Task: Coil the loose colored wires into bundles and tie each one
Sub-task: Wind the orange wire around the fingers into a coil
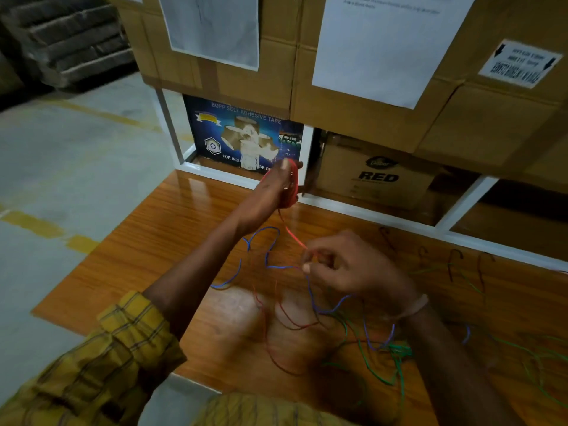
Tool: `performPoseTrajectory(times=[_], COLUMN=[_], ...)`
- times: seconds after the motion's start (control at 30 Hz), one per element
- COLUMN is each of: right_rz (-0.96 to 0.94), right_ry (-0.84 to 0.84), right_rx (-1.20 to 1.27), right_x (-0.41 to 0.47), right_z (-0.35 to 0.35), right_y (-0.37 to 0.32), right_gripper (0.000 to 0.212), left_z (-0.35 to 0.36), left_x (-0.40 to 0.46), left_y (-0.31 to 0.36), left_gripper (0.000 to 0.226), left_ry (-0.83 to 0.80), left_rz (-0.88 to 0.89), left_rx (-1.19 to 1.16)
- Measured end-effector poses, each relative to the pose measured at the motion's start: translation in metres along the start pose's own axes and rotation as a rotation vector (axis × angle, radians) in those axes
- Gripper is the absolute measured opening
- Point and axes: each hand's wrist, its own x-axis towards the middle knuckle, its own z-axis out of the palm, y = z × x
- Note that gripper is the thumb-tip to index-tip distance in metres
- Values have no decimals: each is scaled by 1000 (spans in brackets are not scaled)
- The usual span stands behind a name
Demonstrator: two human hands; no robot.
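Tabletop (190,247) wood | left hand (270,192) grips red coil (292,186) | right hand (347,265) pinches strand

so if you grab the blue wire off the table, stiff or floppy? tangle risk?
Probably floppy: the blue wire lies in loose, wandering curves on the table. Likely light, being thin. It may well snag, since it crosses the red wire and runs into the green wire tangle.

Head camera sitting on my head, looking forward and down, close over my wooden table (190,216), facing stacked cardboard boxes (353,112) at far side.
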Motion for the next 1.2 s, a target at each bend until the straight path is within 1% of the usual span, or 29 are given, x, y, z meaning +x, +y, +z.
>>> performPoseTrajectory(times=[0.03,0.1,0.17,0.23,0.3,0.37,0.47,0.5,0.6,0.7,0.77,0.83,0.9,0.93,1.0,1.07,1.1,1.13,1.2], right_rz=[-15,-3,32,62,119,174,270,293,348,450,493,502,433,386,345,354,356,348,305], right_ry=[28,123,262,360,420,473,521,512,407,268,156,26,-69,-91,-115,-115,-92,-51,44], right_rx=[91,356,591,719,736,699,601,587,676,773,792,676,524,448,331,263,266,283,341], right_x=[-1,-1,3,14,28,43,59,61,58,47,39,31,25,23,19,15,13,11,9], right_z=[-14,-43,-66,-76,-73,-62,-34,-24,9,43,63,72,71,66,53,38,31,23,8], right_y=[-5,-10,-4,10,30,48,65,68,66,51,36,20,3,-4,-15,-20,-22,-23,-21], right_gripper=[9,12,18,22,22,22,16,15,16,32,38,30,17,12,13,26,30,29,24], left_z=[-3,-7,-7,-4,2,6,9,9,7,1,-1,-1,-1,-1,0,1,1,2,3], left_x=[-3,-12,-24,-35,-46,-53,-58,-59,-55,-46,-41,-35,-29,-29,-30,-32,-33,-34,-38], left_y=[-5,-10,-8,-2,7,12,17,19,23,24,23,18,10,9,4,-2,-6,-9,-14], left_gripper=[73,84,91,95,101,109,116,120,129,128,128,128,126,124,116,103,104,111,126], left_ry=[-36,-137,-252,-351,-428,-510,-572,-561,-461,-328,-256,-184,-84,-43,33,184,174,116,6], left_rz=[-26,-64,-85,-74,-59,-36,-4,0,33,81,67,20,-37,-60,-104,-103,-69,-66,-85], left_rx=[54,122,118,94,64,13,-141,-198,-357,-465,-514,-563,-563,-541,-409,-56,75,126,144])
